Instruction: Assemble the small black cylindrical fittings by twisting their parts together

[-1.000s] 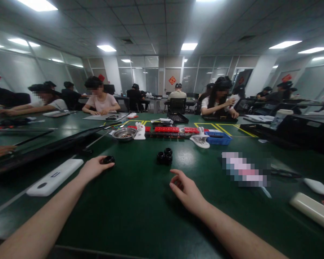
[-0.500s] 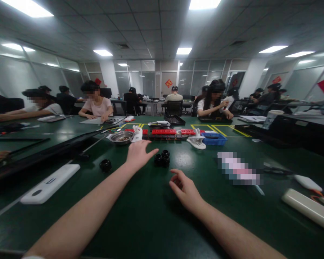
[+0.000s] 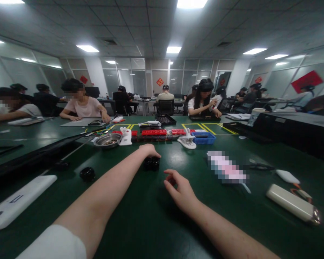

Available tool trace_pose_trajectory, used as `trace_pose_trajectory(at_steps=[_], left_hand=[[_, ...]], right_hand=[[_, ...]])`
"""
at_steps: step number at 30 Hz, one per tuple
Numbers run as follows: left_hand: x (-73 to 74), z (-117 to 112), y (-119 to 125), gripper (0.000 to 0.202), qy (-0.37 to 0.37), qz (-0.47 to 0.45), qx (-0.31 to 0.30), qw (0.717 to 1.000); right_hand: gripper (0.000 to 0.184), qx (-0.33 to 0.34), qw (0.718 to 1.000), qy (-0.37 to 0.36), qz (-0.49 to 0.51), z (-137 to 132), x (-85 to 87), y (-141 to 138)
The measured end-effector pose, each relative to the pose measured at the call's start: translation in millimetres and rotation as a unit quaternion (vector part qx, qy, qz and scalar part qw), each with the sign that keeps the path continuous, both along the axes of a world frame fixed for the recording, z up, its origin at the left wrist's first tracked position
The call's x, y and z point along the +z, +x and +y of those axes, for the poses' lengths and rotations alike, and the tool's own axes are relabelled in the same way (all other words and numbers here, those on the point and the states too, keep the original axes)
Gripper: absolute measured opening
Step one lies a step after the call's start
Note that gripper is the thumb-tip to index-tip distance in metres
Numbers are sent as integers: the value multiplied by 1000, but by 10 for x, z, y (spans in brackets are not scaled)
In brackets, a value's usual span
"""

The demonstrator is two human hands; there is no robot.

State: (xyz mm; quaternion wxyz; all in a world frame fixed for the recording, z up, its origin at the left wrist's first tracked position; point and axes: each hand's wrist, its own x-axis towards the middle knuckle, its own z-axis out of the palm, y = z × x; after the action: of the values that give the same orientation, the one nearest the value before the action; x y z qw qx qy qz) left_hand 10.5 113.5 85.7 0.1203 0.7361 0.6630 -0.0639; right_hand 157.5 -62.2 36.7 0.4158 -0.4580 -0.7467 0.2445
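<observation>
My left hand (image 3: 149, 151) is over a small cluster of glossy black round pieces (image 3: 151, 164) on the green table. It is closed around the rear piece, with the thumb bent down at the right side; the other fingers and most of that piece are hidden. My right hand (image 3: 179, 187) hovers nearer to me, right of the cluster. Its thumb and index finger are apart, the other fingers loosely curled, and nothing is in it. Another black round piece (image 3: 87, 174) sits apart, left of my left forearm.
Behind my hands stand a metal bowl (image 3: 108, 141) with small parts, white clamps (image 3: 188, 139), red blocks (image 3: 153, 133) and a blue tray (image 3: 204, 138). A white device (image 3: 21, 201) lies left; a cream device (image 3: 291, 203) lies right. People sit across the table.
My left hand has come down onto the black cluster and closed around its rear piece. The view has swung right. My right hand has barely moved.
</observation>
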Motion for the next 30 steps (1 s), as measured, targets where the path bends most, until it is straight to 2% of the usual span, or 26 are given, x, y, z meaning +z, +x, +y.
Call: trace_pose_trajectory(at_steps=[5,8,12,15,19,23,27,30], left_hand=[[10,-25,248,44,15,4,-50,999],[13,-191,463,45,25,-2,-104,994],[-1,-673,708,41,52,-14,-196,979],[-5,-1130,731,38,69,-20,-256,964],[11,-1579,472,35,86,-12,-303,949],[-15,-1727,22,32,97,-44,-282,953],[-192,-1737,-315,31,89,-127,-196,968],[-406,-1754,-403,29,111,-194,-172,959]], right_hand=[[23,-31,998,50,34,30,67,56],[21,-81,990,88,78,94,109,155],[23,-137,978,100,122,210,136,330],[24,-145,976,96,132,276,126,406],[24,-119,984,69,112,275,97,368],[23,-44,998,12,45,177,52,222],[24,40,998,-40,-20,41,-17,42],[30,84,990,-73,-87,-38,-37,-72]])
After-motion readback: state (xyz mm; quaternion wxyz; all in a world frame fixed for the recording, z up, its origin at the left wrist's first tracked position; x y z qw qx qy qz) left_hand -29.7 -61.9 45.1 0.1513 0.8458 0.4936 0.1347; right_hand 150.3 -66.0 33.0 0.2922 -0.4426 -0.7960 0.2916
